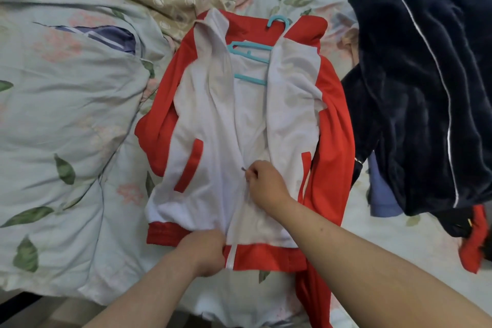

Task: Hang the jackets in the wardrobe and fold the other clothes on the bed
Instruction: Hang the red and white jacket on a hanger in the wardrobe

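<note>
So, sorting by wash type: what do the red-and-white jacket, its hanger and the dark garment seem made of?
Red-and-white jacket: smooth, thin knit, probably polyester. Hanger: moulded teal plastic, glossy. Dark garment: plush navy fleece or velour, judging by its fuzzy nap.

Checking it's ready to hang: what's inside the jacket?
A teal hanger lies inside the jacket, seen through the open front, hook at the collar. Its arm ends are covered by the shoulders; below the zip pull nothing inside shows.

I see smooth matt cloth on the red-and-white jacket (213,128), slightly glossy plastic on the teal hanger (250,61), fuzzy plush on the navy garment (412,88), and soft matt cloth on the floral bedcover (66,114).
</note>
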